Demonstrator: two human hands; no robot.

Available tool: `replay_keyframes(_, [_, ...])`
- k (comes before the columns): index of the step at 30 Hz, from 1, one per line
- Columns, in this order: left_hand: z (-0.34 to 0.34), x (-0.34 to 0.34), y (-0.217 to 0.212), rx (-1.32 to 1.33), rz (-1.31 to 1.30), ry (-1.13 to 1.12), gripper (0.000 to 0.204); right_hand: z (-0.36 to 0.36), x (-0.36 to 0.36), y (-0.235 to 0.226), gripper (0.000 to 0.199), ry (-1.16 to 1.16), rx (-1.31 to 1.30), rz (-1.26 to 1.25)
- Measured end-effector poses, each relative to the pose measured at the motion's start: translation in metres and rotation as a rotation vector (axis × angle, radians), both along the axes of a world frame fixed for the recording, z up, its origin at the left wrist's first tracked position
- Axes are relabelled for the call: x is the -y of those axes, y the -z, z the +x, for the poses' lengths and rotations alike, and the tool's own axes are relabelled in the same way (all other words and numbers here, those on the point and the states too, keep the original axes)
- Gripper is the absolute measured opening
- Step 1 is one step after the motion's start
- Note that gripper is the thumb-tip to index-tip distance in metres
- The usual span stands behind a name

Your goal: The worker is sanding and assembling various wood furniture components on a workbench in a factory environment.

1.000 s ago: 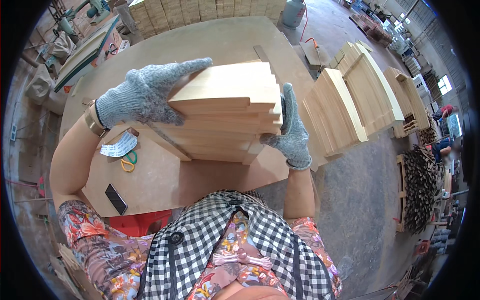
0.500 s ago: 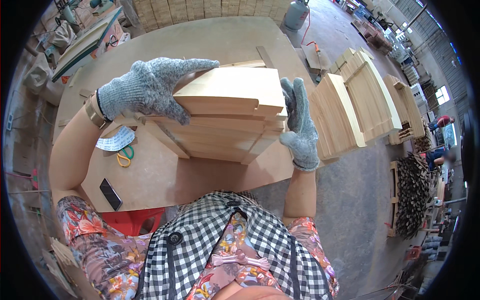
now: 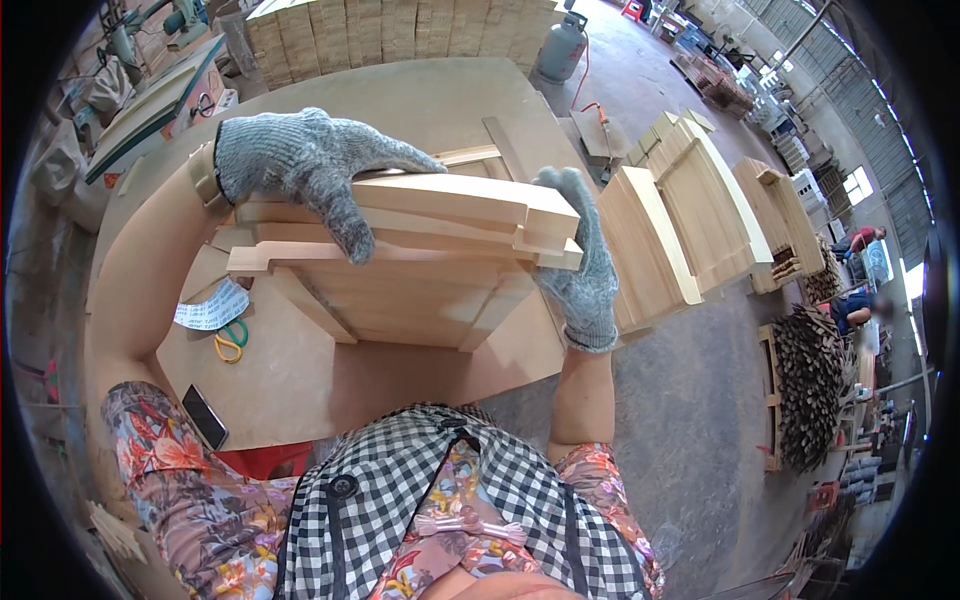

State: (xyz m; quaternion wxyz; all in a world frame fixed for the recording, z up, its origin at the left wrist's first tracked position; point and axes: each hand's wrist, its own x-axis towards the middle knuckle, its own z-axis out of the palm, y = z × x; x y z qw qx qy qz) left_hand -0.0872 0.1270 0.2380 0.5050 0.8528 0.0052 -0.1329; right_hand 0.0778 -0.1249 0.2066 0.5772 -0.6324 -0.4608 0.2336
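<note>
Both my hands wear grey knit gloves. My left hand [image 3: 300, 165] grips a pale wooden panel [image 3: 460, 200] near its left end, fingers bent over the front edge. My right hand [image 3: 585, 265] is closed around the right end of the panel, its thumb partly hidden by the wood. The held panel has a curved, notched edge and lies on other similar panels, one of them a lower wooden panel [image 3: 400, 252]. Under these, a wooden piece with side rails [image 3: 410, 300] slopes down to the brown worktable [image 3: 270, 390].
Scissors with green and yellow handles [image 3: 231, 342], a printed paper strip [image 3: 214, 306] and a phone [image 3: 205, 416] lie on the left. Stacked panels [image 3: 640, 240] stand at right. A gas cylinder [image 3: 562, 48] stands beyond the table. Two people work far right.
The upper panel has tipped down and settled lower, showing more of its edge. My right hand, flat beside the panel's end before, now wraps it. The whole view has shifted slightly.
</note>
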Motion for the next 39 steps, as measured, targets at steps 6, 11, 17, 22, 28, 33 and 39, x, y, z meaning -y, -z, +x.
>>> replay_keyframes(6, [0.01,-0.004,-0.005,-0.376,-0.421,-0.047,0.077,0.003,0.002,0.002,0.071,0.121,-0.034,-0.088])
replay_keyframes(11, [0.004,-0.005,0.001,-0.319,-0.215,-0.054,0.077,-0.004,0.004,0.019,0.057,0.16,-0.013,0.11])
replay_keyframes(17, [-0.001,0.021,0.005,0.216,0.056,-0.081,0.092,-0.01,0.001,0.02,0.038,0.324,0.071,0.056])
replay_keyframes(22, [-0.009,0.044,0.009,0.219,0.412,-0.204,0.083,-0.014,-0.002,0.013,0.03,0.375,-0.246,-0.083])
replay_keyframes(28, [-0.001,0.029,0.02,0.301,0.194,-0.166,0.072,-0.016,0.003,0.009,0.046,0.236,-0.055,-0.038])
replay_keyframes(33, [0.001,0.017,0.018,0.163,-0.089,-0.185,0.07,-0.013,0.003,0.009,0.061,0.19,-0.268,0.06])
replay_keyframes(39, [-0.003,0.009,0.015,0.171,-0.046,-0.183,0.072,-0.013,0.003,0.011,0.068,0.172,-0.053,0.074])
